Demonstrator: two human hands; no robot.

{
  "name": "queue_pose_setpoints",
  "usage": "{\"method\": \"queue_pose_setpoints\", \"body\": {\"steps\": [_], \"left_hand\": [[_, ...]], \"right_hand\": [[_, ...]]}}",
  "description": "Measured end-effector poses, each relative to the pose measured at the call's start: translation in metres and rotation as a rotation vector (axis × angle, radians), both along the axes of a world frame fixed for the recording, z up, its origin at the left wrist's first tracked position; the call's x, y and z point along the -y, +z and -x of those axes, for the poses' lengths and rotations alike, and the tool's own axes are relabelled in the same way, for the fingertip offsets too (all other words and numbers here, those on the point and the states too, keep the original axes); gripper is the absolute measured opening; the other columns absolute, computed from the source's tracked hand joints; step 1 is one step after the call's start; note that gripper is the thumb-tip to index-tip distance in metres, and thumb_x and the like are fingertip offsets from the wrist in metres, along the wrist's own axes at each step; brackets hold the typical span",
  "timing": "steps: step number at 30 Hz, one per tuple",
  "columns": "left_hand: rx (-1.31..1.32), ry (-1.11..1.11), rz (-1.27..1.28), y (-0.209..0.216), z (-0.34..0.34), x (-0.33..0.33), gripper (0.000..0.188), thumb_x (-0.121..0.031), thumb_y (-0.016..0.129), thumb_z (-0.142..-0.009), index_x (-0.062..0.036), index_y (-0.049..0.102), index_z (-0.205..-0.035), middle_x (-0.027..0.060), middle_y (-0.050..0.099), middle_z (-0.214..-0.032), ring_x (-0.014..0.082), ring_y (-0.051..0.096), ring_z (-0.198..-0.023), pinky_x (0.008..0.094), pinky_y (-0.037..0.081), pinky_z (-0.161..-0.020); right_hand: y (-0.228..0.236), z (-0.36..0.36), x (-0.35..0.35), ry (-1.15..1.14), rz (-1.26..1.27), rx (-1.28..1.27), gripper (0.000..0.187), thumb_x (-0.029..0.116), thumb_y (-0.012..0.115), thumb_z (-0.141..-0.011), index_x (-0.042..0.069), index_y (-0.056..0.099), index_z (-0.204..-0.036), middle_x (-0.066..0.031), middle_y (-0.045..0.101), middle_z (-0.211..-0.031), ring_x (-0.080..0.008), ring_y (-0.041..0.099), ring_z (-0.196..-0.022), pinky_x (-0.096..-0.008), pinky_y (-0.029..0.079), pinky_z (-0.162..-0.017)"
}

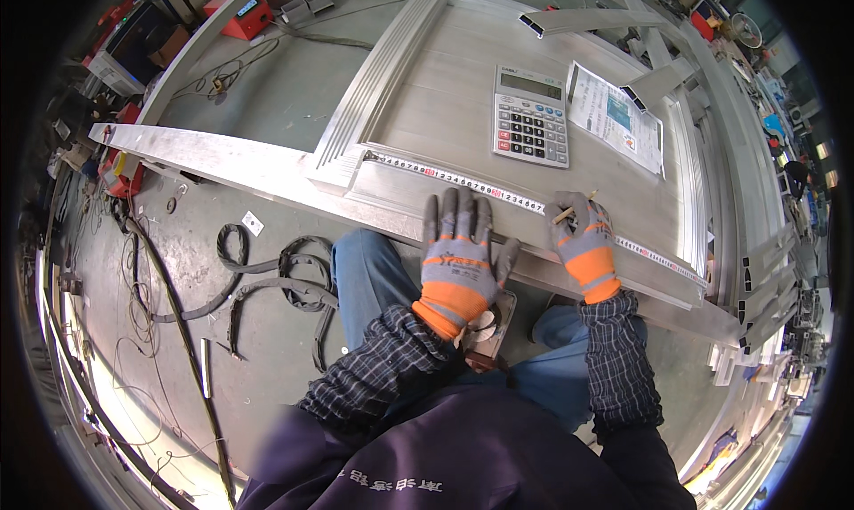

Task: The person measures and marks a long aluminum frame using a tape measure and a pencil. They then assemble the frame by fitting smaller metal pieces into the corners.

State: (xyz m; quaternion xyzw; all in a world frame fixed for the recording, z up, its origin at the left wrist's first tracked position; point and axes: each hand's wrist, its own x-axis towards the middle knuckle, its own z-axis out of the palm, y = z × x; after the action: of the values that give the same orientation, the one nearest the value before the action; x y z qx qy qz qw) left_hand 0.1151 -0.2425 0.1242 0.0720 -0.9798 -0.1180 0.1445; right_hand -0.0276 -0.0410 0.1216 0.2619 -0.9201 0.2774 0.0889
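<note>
Head view, largest first: metal panel (445,83) lay flat; tape measure (516,198) was already stretched along its near edge; left hand (458,265) rested open beside the tape; right hand (583,236) pinched a pencil (562,216); whether marks were made, I couldn't tell.

Grey-green floor (276,368). Dark hoses (258,267) looped across it at left; white card (253,222) near them. Red box (251,25) with small display at upper left, cables (218,85) tangled beside it. Metal profiles (767,279) stacked along right. Round fan (745,29) at upper right. Bright light (102,359) across lower left.
</note>
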Motion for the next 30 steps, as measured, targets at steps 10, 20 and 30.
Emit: {"method": "queue_pose_setpoints", "body": {"steps": [10,20,30], "left_hand": [[-0.108,0.09,0.05,0.001,-0.026,0.089,0.052,-0.034,0.063,-0.11,-0.0093,0.067,-0.155,0.0139,0.061,-0.164,0.0361,0.053,-0.155,0.0611,0.018,-0.139],[-0.061,-0.05,0.062,0.004,0.01,-0.029,0.067,-0.044,0.061,-0.106,0.0009,0.063,-0.155,0.0255,0.058,-0.159,0.045,0.048,-0.153,0.0659,0.019,-0.137],[-0.156,-0.335,-0.016,0.003,0.012,-0.018,0.056,-0.033,0.061,-0.107,-0.0097,0.065,-0.157,0.0129,0.061,-0.163,0.0324,0.052,-0.155,0.0591,0.023,-0.139]], "right_hand": [[0.009,-0.005,0.005,-0.025,0.035,-0.034,0.024,0.034,0.082,-0.097,0.015,0.074,-0.112,-0.0121,0.08,-0.104,-0.0439,0.073,-0.101,-0.0538,0.056,-0.096],[0.0,0.003,-0.004,0.021,0.083,0.025,0.015,0.025,0.075,-0.098,0.016,0.075,-0.11,-0.0118,0.08,-0.109,-0.0428,0.071,-0.107,-0.0528,0.055,-0.097],[-0.003,0.008,-0.01,0.1,0.127,0.043,0.019,0.015,0.07,-0.095,0.02,0.074,-0.113,-0.0088,0.08,-0.111,-0.0393,0.072,-0.106,-0.052,0.051,-0.106]]}}
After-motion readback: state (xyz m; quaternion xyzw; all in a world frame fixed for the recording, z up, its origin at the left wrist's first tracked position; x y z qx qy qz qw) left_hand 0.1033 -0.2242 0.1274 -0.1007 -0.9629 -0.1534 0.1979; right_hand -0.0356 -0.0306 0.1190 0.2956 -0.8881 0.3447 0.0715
